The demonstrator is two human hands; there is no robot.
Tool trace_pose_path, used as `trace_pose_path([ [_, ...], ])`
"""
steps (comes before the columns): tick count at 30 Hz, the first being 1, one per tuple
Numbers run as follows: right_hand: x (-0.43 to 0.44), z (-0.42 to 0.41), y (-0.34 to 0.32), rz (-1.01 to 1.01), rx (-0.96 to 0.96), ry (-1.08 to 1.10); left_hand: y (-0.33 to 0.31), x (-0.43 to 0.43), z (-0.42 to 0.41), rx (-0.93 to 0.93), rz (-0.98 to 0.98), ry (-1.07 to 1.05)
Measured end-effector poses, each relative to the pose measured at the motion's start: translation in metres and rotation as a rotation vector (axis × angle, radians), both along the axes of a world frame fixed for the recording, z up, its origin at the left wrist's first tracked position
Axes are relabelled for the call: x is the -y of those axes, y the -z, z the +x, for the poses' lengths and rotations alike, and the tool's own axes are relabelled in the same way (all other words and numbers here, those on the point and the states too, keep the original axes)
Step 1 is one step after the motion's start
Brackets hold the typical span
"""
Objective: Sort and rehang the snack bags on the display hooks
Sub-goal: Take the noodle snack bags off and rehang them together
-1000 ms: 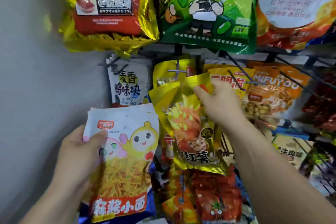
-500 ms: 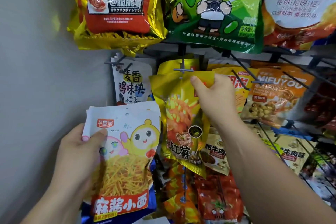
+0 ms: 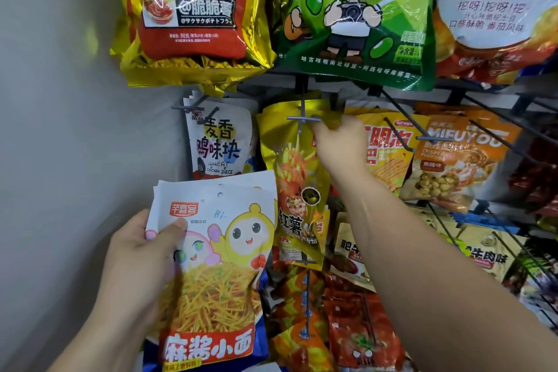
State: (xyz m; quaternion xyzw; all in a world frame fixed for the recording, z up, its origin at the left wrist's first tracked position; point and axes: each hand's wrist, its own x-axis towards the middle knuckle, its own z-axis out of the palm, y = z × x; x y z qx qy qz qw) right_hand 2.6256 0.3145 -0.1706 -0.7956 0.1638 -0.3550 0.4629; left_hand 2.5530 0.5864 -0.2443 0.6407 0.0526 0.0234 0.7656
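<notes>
Beside the grey wall (image 3: 60, 145), snack bags (image 3: 193, 9) hang from display hooks (image 3: 303, 119).

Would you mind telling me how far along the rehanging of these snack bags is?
Done: the chicken bags and popcorn bags hang on hooks. In hand: the right hand pinches the top of the yellow bag at the tip of the middle hook; whether it is threaded, I cannot tell. Left: the left hand holds a stack of noodle bags, none hung yet.
</notes>
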Motion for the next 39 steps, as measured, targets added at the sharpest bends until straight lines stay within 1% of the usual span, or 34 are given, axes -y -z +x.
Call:
trace_pose_path([
  [4,0.007,0.020,0.001,0.015,-0.001,0.012,0.003,0.004,0.001,-0.028,-0.015,0.010],
  [9,0.020,0.035,0.003,-0.083,-0.021,0.055,0.006,0.005,0.002,-0.028,-0.006,0.026],
  [13,0.024,0.033,0.007,-0.152,-0.051,0.069,0.004,0.011,0.000,-0.036,-0.022,0.078],
  [16,0.022,0.018,0.014,-0.170,-0.097,0.030,-0.003,0.018,-0.002,-0.033,-0.036,0.123],
  [17,0.020,0.007,0.017,-0.142,-0.105,0.000,-0.006,0.020,-0.004,-0.031,-0.050,0.136],
  [19,0.015,-0.024,0.022,0.023,-0.083,-0.064,-0.014,0.026,-0.008,-0.016,-0.062,0.157],
  [21,0.011,-0.062,0.028,0.237,-0.012,-0.121,-0.021,0.033,-0.011,0.010,-0.062,0.176],
  [22,0.010,-0.080,0.032,0.313,0.032,-0.159,-0.024,0.038,-0.012,0.023,-0.072,0.183],
  [23,0.009,-0.095,0.035,0.347,0.064,-0.202,-0.027,0.043,-0.012,0.038,-0.085,0.189],
  [27,0.006,-0.142,0.035,0.233,0.039,-0.348,-0.035,0.073,-0.018,0.074,-0.146,0.232],
  [29,0.010,-0.158,0.037,0.244,0.052,-0.360,-0.036,0.090,-0.024,0.072,-0.181,0.225],
  [31,0.017,-0.169,0.045,0.275,0.063,-0.324,-0.035,0.105,-0.030,0.065,-0.194,0.193],
  [33,0.029,-0.176,0.054,0.277,0.022,-0.302,-0.031,0.122,-0.037,0.058,-0.193,0.170],
  [35,0.043,-0.182,0.062,0.291,-0.023,-0.292,-0.029,0.139,-0.046,0.047,-0.171,0.177],
  [39,0.081,-0.198,0.068,0.399,-0.040,-0.335,-0.026,0.177,-0.066,0.037,-0.098,0.194],
])
